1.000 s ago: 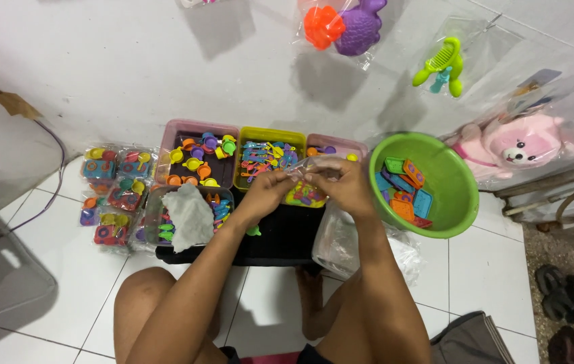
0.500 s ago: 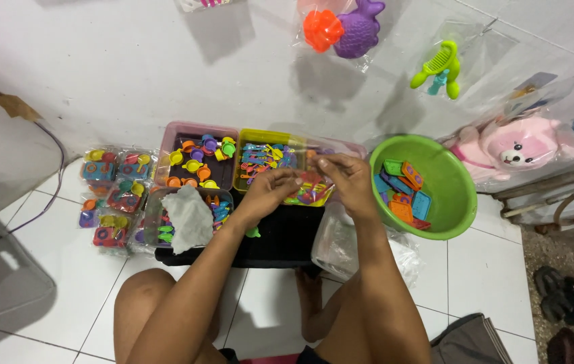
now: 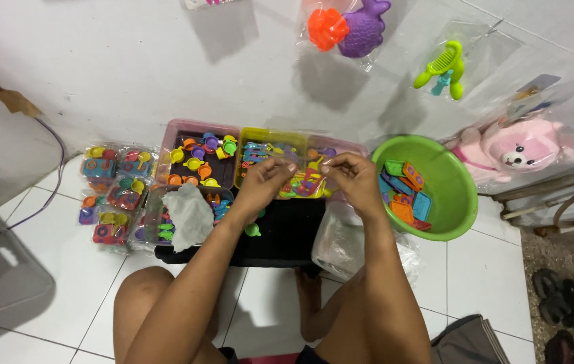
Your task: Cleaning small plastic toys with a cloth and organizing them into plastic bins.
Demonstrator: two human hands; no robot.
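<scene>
A person sits on a white tiled floor, both hands raised over a row of shallow trays set against the wall. The left hand [image 3: 265,180] and the right hand [image 3: 353,179] each pinch an upper edge of a clear plastic bag [image 3: 306,176], fingers closed on the film and the bag stretched between them. Small coloured toy pieces [image 3: 306,185] show through the bag, which hangs just above the yellow tray [image 3: 268,136] and the black tray [image 3: 285,232]. To the left, a pink tray [image 3: 196,127] holds little toy cups, and a crumpled grey cloth [image 3: 189,216] lies over another container. Sealed toy packets [image 3: 113,192] lie beside them on the tiles. Just right of the right hand stands a green basin [image 3: 449,176] holding flat toy pieces. A pink plush bear [image 3: 513,149] in plastic rests by the wall.
</scene>
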